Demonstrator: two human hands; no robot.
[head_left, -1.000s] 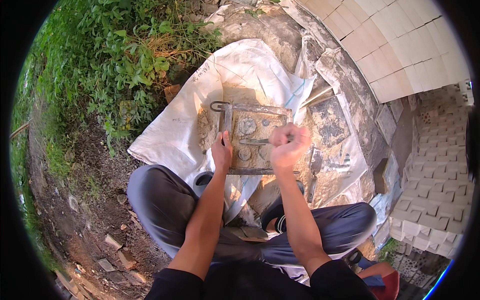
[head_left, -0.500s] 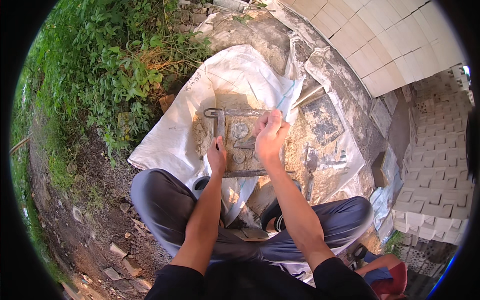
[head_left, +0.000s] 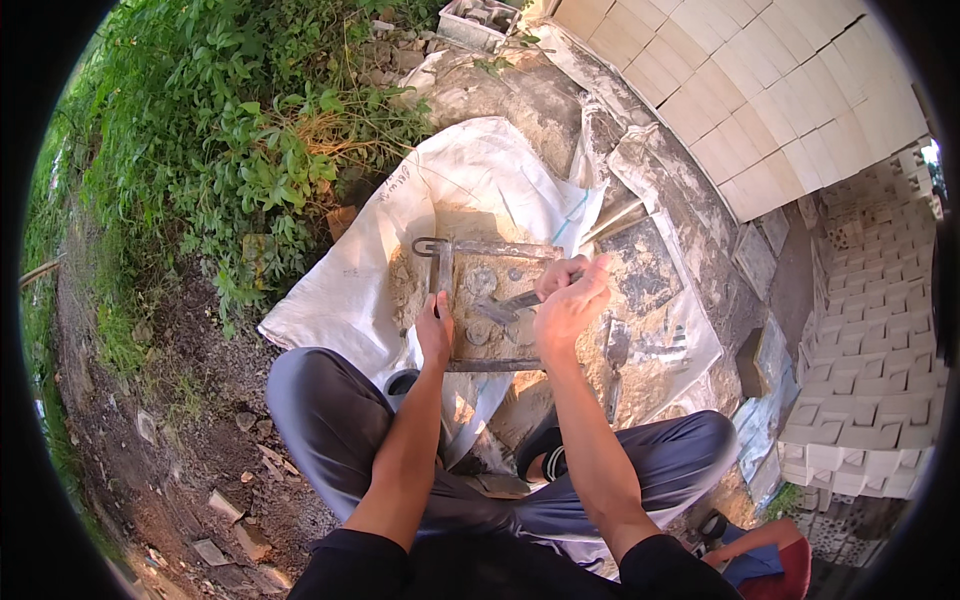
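A square metal frame [head_left: 500,250] packed with sand lies flat in front of me, with a loop handle at its far left corner. My left hand [head_left: 434,332] is closed around its left bar. Over the frame's right side, my right hand [head_left: 573,300] grips a small tool [head_left: 515,303] that looks like a trowel. Its flat grey end points left, low over the sand; whether it touches I cannot tell. Several round shapes [head_left: 479,331] show in the sand inside the frame. Sand hides part of the white woven sack [head_left: 355,270] underneath.
A long, narrow tool [head_left: 615,345] lies on the sand to the right. Pale stacked blocks [head_left: 850,370] and a tiled wall [head_left: 760,100] stand on the right, leafy plants [head_left: 250,150] on the left. A co-worker [head_left: 770,560] sits at the lower right.
My right hand has moved right and slightly nearer, and the tool's flat end now shows over the round shapes. The left hand keeps its hold on the bar. The view has shifted slightly.
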